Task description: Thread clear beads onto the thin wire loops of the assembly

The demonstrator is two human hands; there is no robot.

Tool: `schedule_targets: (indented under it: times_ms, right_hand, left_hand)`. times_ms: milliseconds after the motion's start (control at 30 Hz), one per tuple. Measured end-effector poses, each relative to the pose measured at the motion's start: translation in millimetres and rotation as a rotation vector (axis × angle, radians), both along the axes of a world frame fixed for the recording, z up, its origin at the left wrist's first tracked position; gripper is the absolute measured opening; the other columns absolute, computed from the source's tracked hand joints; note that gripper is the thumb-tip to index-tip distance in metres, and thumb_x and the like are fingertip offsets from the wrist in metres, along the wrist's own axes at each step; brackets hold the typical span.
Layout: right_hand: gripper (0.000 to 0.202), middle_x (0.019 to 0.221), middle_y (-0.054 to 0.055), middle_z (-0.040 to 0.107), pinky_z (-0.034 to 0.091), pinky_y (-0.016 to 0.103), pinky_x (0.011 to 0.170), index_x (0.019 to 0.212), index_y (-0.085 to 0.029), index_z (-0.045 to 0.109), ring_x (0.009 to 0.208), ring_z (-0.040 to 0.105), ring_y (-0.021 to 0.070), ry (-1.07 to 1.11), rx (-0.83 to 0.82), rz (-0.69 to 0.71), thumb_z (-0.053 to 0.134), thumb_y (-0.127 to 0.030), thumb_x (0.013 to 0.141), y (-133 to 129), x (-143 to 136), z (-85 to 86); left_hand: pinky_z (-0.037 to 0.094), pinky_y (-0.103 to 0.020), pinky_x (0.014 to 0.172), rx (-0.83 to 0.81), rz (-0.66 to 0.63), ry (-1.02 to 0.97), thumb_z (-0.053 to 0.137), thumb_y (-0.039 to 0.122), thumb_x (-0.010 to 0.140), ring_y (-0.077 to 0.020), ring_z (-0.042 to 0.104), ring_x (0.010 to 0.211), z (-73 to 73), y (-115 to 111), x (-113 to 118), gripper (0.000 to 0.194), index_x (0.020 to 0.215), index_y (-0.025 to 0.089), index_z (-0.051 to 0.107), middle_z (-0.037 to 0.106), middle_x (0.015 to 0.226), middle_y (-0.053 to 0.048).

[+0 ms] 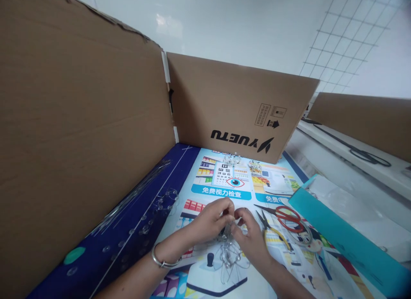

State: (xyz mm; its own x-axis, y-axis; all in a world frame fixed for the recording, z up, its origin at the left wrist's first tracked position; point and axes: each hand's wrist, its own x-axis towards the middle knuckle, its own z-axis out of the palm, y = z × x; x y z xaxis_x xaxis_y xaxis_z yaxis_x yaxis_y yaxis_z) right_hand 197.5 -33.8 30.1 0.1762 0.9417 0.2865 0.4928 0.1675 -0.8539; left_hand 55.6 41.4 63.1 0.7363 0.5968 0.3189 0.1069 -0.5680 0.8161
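Observation:
Both hands meet over the printed mat (pixel 180 286). My left hand (pixel 212 219), with a silver bangle (pixel 165 258) on its wrist, has thumb and fingers pinched together. Close against it, my right hand (pixel 249 232) is curled in a pinch too. Between and below them is a bundle of thin wire with clear beads (pixel 229 254), its loops hanging toward the mat. The fingers cover the exact spot where they grip it. Right of my right hand lie yellow-handled pliers (pixel 272 228) and red-handled scissors (pixel 289 217).
Cardboard panels (pixel 231 102) wall the left and back. On the blue strip at left lie straight wires (pixel 135 194), loose clear beads (pixel 146 228) and a green disc (pixel 74 255). Beaded wire clusters (pixel 231 160) sit at the back. A teal-edged box (pixel 349 239) stands right.

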Motion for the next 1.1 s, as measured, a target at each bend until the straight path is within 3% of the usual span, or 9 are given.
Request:
schedule_targets:
  times_ms: [233,533,800,1100]
  right_hand:
    - [0.005,0.087,0.003,0.051,0.039,0.027,0.073,0.074,-0.020,0.057,0.083,0.048,0.0164,0.206,-0.020,0.091,0.053,-0.023,0.076,3,2,-0.6]
    - [0.010,0.084,0.002,0.049,0.038,0.028,0.077,0.064,-0.020,0.055,0.086,0.049,0.0168,0.308,-0.037,0.131,0.057,-0.023,0.074,3,4,-4.3]
    - [0.005,0.084,0.002,0.051,0.040,0.029,0.075,0.066,-0.021,0.058,0.083,0.051,0.0174,0.359,-0.045,0.189,0.057,-0.019,0.071,4,4,-10.4]
    - [0.008,0.082,0.001,0.051,0.040,0.029,0.073,0.066,-0.021,0.056,0.082,0.051,0.0165,0.298,-0.019,0.185,0.056,-0.014,0.070,6,3,-14.4]
  left_hand:
    - [0.037,-0.024,0.069,0.067,0.032,-0.014,0.048,0.012,0.080,-0.0138,0.048,0.076,-1.2,1,0,0.007,0.075,0.017,0.051,0.053,0.077,0.000]
    - [0.039,-0.023,0.066,-0.061,0.063,-0.146,0.048,0.012,0.079,-0.0118,0.049,0.071,-5.2,-3,2,0.010,0.072,0.018,0.043,0.053,0.076,0.001]
    - [0.039,-0.023,0.063,-0.180,0.221,-0.354,0.049,0.015,0.079,-0.0112,0.050,0.070,7.7,-5,-2,0.022,0.068,0.019,0.031,0.054,0.076,0.000]
    - [0.039,-0.023,0.063,-0.217,0.214,-0.487,0.054,0.017,0.078,-0.0109,0.049,0.070,17.5,-4,-7,0.027,0.066,0.019,0.030,0.053,0.076,0.000]
